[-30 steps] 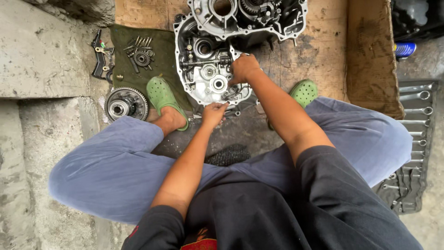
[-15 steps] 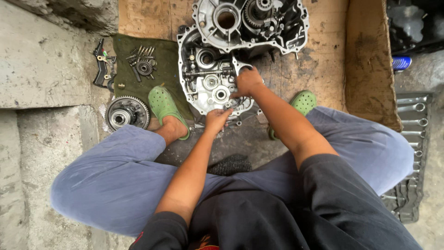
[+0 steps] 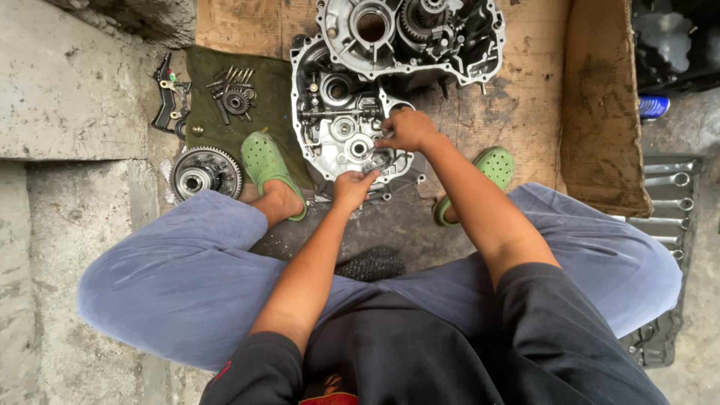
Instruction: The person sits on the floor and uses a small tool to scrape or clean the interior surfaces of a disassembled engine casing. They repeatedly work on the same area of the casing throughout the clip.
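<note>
Squatting over the work, we see both hands meet at the lower edge of the near crankcase half (image 3: 337,127), which lies flat on the cardboard sheet (image 3: 517,97) at upper centre of the frame. The left hand (image 3: 352,187) reaches up from below, its fingers curled together against a small metal part (image 3: 377,161) at the case's lower rim. The right hand (image 3: 409,129) comes in from the right, fingers bent and bunched over the same spot. We cannot tell whether either hand actually pinches the part or only presses on it.

Working well here, we judge, means steadying the case with one hand while the other seats the small part squarely, and keeping fingertips off the bearing bores.

A second crankcase half (image 3: 420,34), with gears inside, lies just above the first, touching or overlapping it at the top centre edge. On the olive cloth (image 3: 217,135) at upper left sit loose bolts and a small gear (image 3: 236,101); a larger toothed clutch gear (image 3: 206,174) lies below it on the concrete, beside the green clog (image 3: 266,161). A tray of spanners (image 3: 671,195) runs along the right edge.

Hidden or unclear: the part's shape is mostly covered by fingers; the upper case and the tray are cut off by the frame; the dark object between the knees cannot be identified.
</note>
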